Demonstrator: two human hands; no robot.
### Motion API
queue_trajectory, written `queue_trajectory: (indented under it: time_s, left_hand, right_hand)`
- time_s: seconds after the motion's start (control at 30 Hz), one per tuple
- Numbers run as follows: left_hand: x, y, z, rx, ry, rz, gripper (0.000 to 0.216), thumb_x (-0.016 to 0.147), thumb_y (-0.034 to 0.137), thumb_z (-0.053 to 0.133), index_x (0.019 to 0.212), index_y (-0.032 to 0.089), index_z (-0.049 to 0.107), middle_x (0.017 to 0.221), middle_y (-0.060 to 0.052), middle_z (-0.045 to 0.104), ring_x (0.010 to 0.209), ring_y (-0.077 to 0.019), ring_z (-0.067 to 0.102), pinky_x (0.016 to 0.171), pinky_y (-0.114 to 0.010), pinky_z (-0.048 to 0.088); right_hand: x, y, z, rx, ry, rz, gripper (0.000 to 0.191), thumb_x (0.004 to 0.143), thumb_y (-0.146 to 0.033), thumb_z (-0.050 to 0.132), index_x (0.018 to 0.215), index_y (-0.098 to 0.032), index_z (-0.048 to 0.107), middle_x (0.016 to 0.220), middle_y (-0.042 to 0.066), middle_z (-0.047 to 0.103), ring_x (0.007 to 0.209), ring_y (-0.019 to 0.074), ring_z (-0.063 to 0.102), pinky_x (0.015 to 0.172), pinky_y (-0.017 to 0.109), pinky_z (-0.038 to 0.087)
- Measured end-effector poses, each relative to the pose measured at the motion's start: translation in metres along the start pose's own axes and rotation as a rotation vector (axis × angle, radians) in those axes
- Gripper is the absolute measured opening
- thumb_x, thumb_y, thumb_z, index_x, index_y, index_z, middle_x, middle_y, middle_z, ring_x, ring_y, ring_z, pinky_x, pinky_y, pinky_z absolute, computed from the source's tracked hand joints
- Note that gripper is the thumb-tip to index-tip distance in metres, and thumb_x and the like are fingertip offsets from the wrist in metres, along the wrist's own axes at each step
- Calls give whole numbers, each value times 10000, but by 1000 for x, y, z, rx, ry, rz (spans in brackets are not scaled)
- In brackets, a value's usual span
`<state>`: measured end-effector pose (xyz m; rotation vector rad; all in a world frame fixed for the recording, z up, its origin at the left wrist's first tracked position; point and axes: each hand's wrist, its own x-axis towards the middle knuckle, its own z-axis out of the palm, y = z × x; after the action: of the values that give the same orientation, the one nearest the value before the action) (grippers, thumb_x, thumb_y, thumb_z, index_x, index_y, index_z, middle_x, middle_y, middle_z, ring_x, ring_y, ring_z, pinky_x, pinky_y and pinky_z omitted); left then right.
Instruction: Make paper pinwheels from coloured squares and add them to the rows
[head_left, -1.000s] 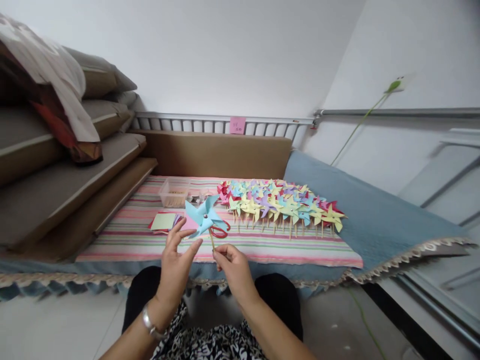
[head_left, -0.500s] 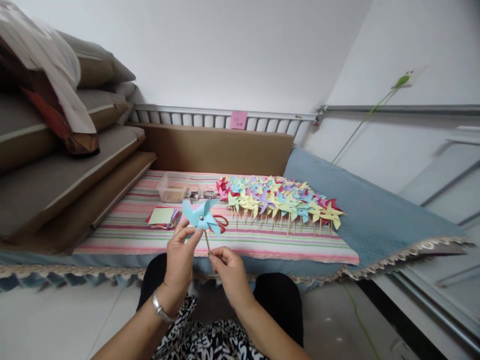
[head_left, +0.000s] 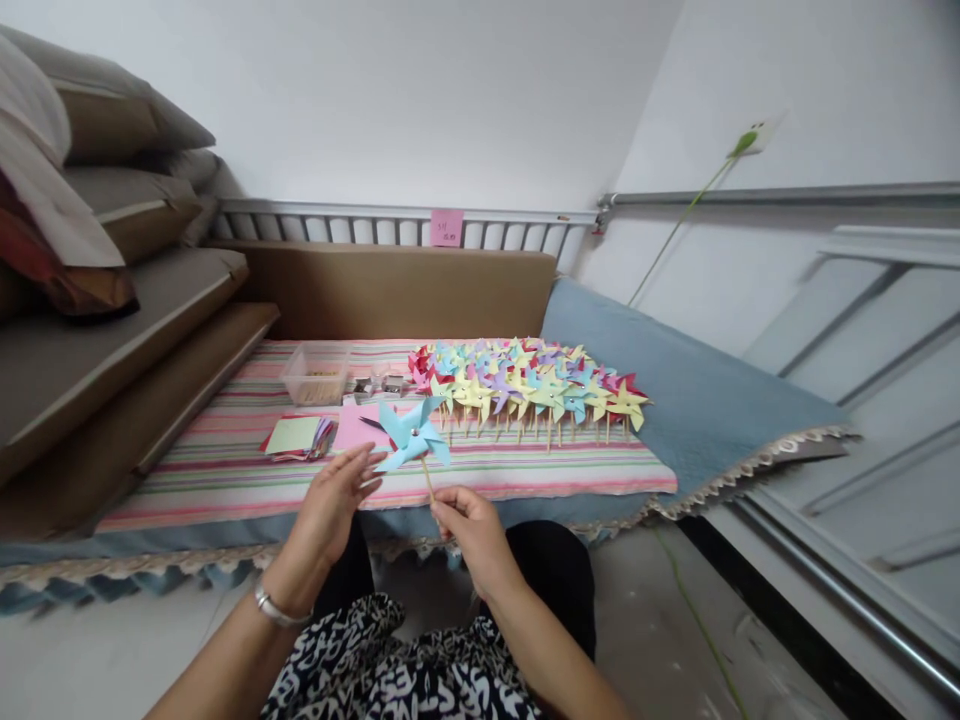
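So there's exactly one blue pinwheel [head_left: 411,435] up in the air, held over the front edge of the striped cloth [head_left: 225,462], just in front of the big batch. The right hand [head_left: 469,525] has thumb and fingertips pinched tight on the bottom of its one wooden stick [head_left: 427,478], which leans a little to the left. The left hand [head_left: 334,498] isn't gripping anything: its fingers are spread apart and its fingertips sit right at the lower-left blade. Touching or just short of it, I honestly can't tell. There's one silver bracelet [head_left: 274,610] on that wrist.

Behind it is the pile of finished pinwheels [head_left: 525,385], lying in overlapping rows with the sticks pointing toward the person. They come in yellow, teal, purple, red and pink. There are way too many, and too overlapped, for a real count; dozens, easily.

To the left of that there's one clear plastic box [head_left: 315,372] with thin sticks inside, a couple of small metal bits [head_left: 379,383] beside it, one stack of paper squares [head_left: 294,437] with a pale yellow one on top, and one loose pink sheet [head_left: 351,428]. There's also one pink sticky note [head_left: 446,228] on the metal rail at the back, and the blue blanket [head_left: 675,400] is off to the right.
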<state>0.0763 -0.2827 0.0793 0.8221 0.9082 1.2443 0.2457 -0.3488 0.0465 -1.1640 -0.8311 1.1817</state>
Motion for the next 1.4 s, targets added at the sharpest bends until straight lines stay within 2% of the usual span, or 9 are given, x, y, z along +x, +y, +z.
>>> queue_trajectory:
  time_s: [0.1,0.27,0.53,0.6,0.77,0.93,1.07,1.3,1.4]
  left_hand:
    - [-2,-12,4,12,-127,-128,330,631,305,794,895,126,708,924,-123,727,789,-206,665,835,-371,473]
    - [-12,-24,9,12,-272,-113,298,674,284,773,930,141,726,870,-94,734,794,-185,653,815,-327,477]
    - [-17,-27,9,18,-103,-7,325,654,276,782,941,138,717,742,-63,726,713,-148,643,735,-254,465]
    - [-17,-24,6,-9,-65,14,334,633,278,793,927,141,713,749,-61,726,709,-153,648,731,-262,472]
    - [-18,-17,-2,-11,-40,53,324,611,274,802,892,141,711,770,-64,728,698,-160,653,709,-271,484]
    - [-25,-19,6,26,-49,51,318,614,262,794,892,132,709,753,-63,724,689,-156,642,683,-258,479]
    - [-28,-23,14,64,-126,87,297,648,249,762,915,136,696,694,-40,706,628,-143,610,677,-262,465]
    - [-35,-23,22,136,-229,88,135,682,260,739,697,137,686,623,-34,661,623,-154,583,672,-270,451]
    - [-40,-23,22,1,-297,14,260,672,241,760,915,175,697,795,-42,700,742,-175,620,732,-291,473]
  right_hand:
    - [-5,-4,5,139,-74,78,230,635,-336,733,695,-146,620,599,-32,557,480,69,440,489,208,351]
    - [-11,-9,14,199,-151,110,233,634,-329,740,702,-140,621,609,-32,561,485,62,443,490,198,361]
    - [-10,7,35,-54,-101,25,105,699,-252,633,705,-151,605,562,-43,539,467,77,446,483,206,368]
    - [-9,7,33,-173,-81,-68,120,739,-274,615,740,-153,622,608,-18,577,523,103,501,525,227,407]
    - [-2,-13,25,-442,112,-475,208,808,-259,584,991,-171,629,855,51,644,748,164,600,697,282,484]
    - [10,-32,36,-602,115,-763,356,804,-143,555,1157,-189,575,990,78,633,847,180,595,785,320,495]
    - [18,-32,45,-642,139,-830,331,807,-123,539,1131,-163,594,953,89,637,883,196,598,823,336,491]
    - [24,-30,44,-635,199,-786,209,837,-132,494,981,-170,641,894,84,659,845,198,608,788,335,490]
    - [25,-33,41,-589,189,-760,224,822,-101,487,958,-183,645,913,71,668,866,189,616,784,318,493]
